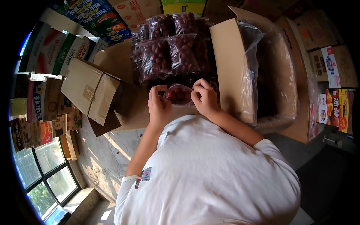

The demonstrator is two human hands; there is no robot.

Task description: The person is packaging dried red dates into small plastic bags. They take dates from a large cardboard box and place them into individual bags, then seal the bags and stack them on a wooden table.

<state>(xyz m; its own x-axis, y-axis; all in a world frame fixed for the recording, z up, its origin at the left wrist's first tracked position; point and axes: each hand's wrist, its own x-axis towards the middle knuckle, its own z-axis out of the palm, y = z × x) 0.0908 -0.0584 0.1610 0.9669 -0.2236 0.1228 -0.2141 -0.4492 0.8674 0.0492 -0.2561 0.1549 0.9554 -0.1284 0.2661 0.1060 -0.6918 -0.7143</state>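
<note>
Between my hands is a clear plastic bag with dark red dates inside, its mouth spread apart. My left hand pinches the bag's left edge between bent fingers and thumb. At its right edge my right hand grips the plastic with curled fingers. Just beyond stand filled zip bags of dates, packed upright in rows and stacked close together. Dark shadow hides what lies between them and the bag I hold.
To my right stands an open cardboard carton with a clear plastic liner; its inside is dark. A closed cardboard box tilts at the left. Stacked product cartons line the left side, above a window. More cartons stand far right.
</note>
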